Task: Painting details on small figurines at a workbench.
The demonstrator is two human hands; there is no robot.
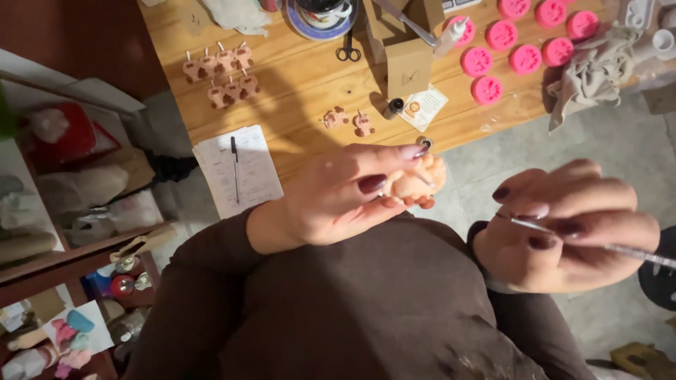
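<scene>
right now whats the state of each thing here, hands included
left hand: closed around the small peach figurine, held above the lap
right hand: pinching a thin brush, tip apart from the figurine
pen: lying on the paper sheet
scissors: lying flat, blades shut
pink round moulds: flat on the wooden table

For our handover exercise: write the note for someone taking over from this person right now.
Left hand: holds a small peach figure over the lap.
Right hand: pinches a thin tool, tip apart from the figure.
On the table: nine similar small figures, pink moulds, scissors, paper with pen.
Done or left: cannot tell from this view.
</scene>
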